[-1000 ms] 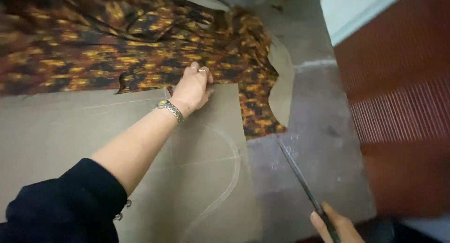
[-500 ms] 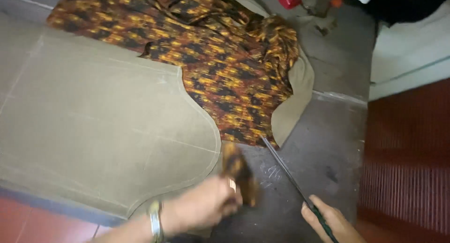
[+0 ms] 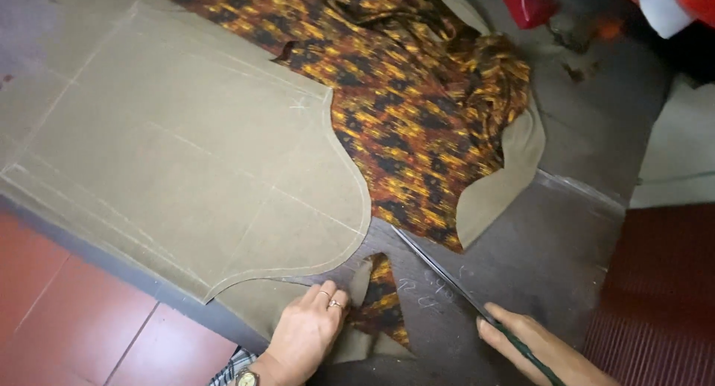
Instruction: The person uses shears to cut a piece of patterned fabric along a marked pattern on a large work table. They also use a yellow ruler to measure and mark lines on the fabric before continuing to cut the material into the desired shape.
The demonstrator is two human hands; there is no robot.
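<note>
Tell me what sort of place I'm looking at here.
Probably a tailoring or sewing workshop: a chalk-marked olive fabric panel lies over orange-and-black patterned cloth on a dark cutting table, and the right hand holds long scissors.
</note>
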